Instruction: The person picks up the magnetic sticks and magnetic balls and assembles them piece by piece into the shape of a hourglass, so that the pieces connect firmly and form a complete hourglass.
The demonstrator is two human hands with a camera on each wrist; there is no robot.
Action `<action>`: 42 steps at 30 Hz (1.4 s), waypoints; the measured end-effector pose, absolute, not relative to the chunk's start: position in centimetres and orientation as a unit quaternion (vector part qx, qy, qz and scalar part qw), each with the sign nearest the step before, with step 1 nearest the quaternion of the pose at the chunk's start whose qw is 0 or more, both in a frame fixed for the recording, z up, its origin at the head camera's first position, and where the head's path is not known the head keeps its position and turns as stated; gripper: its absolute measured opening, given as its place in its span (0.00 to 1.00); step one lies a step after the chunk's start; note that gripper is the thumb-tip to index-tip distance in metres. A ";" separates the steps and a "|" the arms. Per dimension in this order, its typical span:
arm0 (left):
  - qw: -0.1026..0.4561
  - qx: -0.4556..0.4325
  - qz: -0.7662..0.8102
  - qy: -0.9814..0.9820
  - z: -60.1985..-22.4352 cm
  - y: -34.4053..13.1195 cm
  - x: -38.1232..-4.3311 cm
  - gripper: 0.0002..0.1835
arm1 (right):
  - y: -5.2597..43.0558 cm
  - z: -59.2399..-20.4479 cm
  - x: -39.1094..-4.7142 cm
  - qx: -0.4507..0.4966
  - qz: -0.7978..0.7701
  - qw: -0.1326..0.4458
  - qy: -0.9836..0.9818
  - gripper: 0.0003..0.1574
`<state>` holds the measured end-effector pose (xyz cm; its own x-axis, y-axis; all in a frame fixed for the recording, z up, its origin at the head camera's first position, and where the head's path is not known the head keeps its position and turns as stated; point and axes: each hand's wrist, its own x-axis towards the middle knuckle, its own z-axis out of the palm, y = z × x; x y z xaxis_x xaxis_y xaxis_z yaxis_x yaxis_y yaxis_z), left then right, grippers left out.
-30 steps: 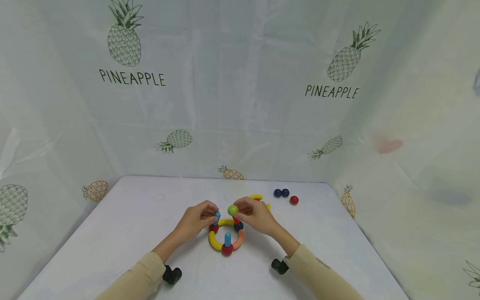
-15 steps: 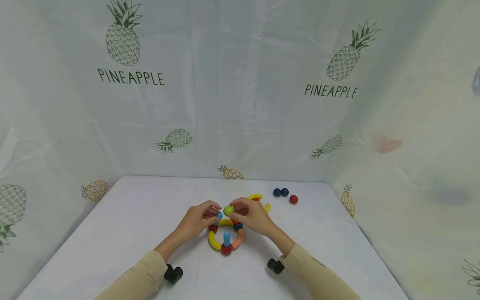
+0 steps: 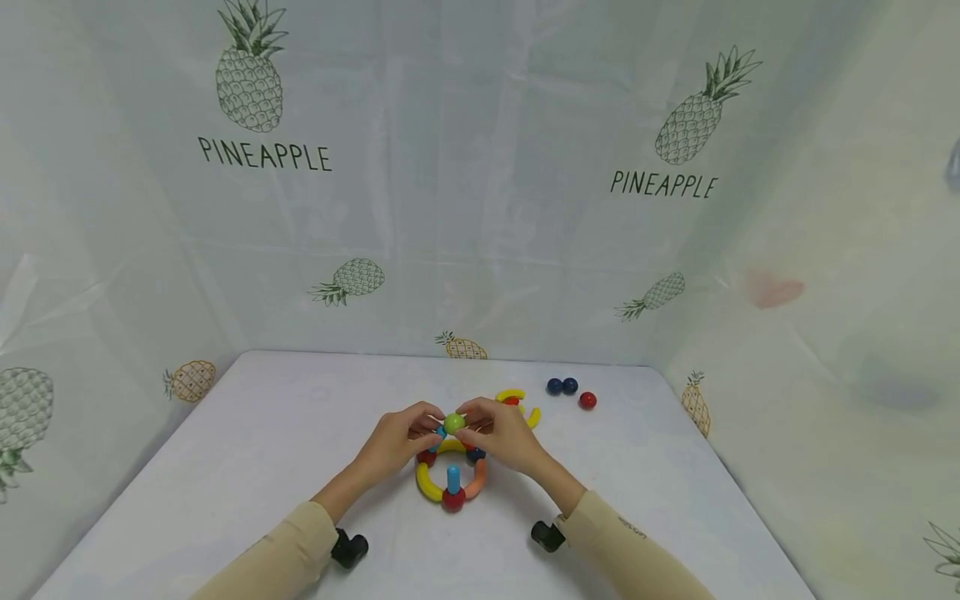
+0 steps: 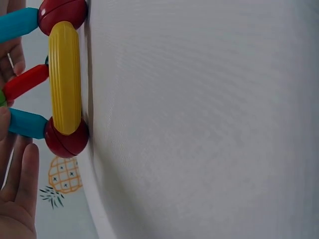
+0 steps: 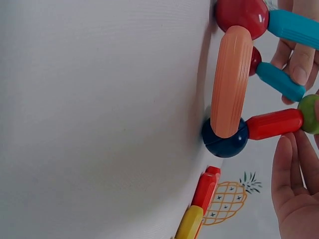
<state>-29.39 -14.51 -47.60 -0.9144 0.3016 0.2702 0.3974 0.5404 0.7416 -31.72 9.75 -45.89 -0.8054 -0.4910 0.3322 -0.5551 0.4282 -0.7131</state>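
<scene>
A ring of curved pieces and balls lies on the table; its yellow curved piece [image 4: 65,77], orange curved piece [image 5: 232,82], red ball [image 3: 453,500] and navy ball [image 5: 225,142] show. My left hand [image 3: 396,440] pinches the upper end of a blue rod [image 5: 279,81] that rises from a red ball [image 4: 67,139]. Between the fingers of my right hand [image 3: 508,435] is a green ball [image 3: 453,423], at the top of a red rod [image 5: 275,123] leaning up from the navy ball. The green ball is close to the blue rod's tip. Another blue rod [image 3: 453,479] stands at the front.
Behind my right hand lie loose yellow curved pieces [image 3: 534,417] and red rods [image 5: 205,189]. Two navy balls [image 3: 562,386] and a red ball [image 3: 588,401] sit at the back right of the white table [image 3: 300,417]. A pineapple-print curtain [image 3: 480,208] hangs behind.
My right hand has moved left with the green ball, tilting the red rod. My left hand has shifted slightly right, bringing the blue rod's tip and the ball together.
</scene>
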 end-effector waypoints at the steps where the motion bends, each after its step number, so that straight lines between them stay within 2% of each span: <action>1: 0.054 -0.199 -0.436 -0.876 -47.6 -14.5 -29.4 0.16 | 9.7 -45.9 -31.7 0.310 0.436 0.038 -0.844 0.18; 26: 0.050 -0.198 -0.447 -0.871 -47.8 -14.1 -29.4 0.18 | 9.7 -46.3 -31.7 0.301 0.436 0.029 -0.847 0.19; 42: 0.045 -0.192 -0.452 -0.870 -47.8 -14.3 -29.4 0.18 | 11.1 -45.5 -30.2 0.297 0.445 0.025 -0.844 0.21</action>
